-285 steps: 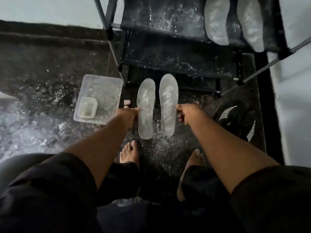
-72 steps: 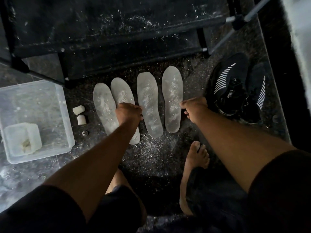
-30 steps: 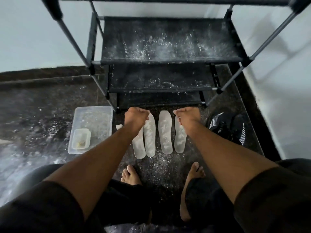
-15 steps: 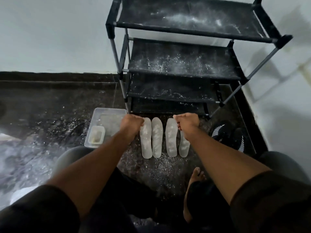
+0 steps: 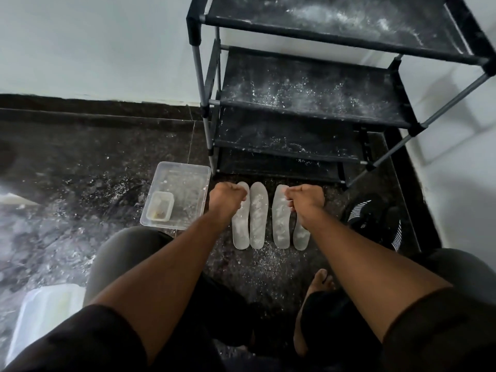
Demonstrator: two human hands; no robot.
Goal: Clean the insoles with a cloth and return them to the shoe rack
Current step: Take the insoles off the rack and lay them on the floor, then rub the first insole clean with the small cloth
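Several pale, dusty insoles lie side by side on the dark floor in front of the black shoe rack [image 5: 308,87]; the two middle ones [image 5: 258,216] [image 5: 280,218] show in full. My left hand [image 5: 226,197] is a closed fist over the toe end of the leftmost insole [image 5: 240,232]. My right hand [image 5: 304,200] is also a closed fist and covers part of the rightmost insole [image 5: 300,237]. Neither fist shows anything in it. No cloth is in view. The rack's shelves are dusted with white powder and hold no insoles.
A clear plastic tub [image 5: 179,194] with a small container [image 5: 160,209] inside sits left of the insoles. Black striped sneakers [image 5: 373,216] lie on the right by the wall. A white object [image 5: 45,312] lies at lower left. My bare foot [image 5: 319,280] stands behind the insoles.
The view has risen and pulled back, bringing the rack's upper shelves into sight. Both fists now look higher above the insoles, which have stayed in place on the floor.
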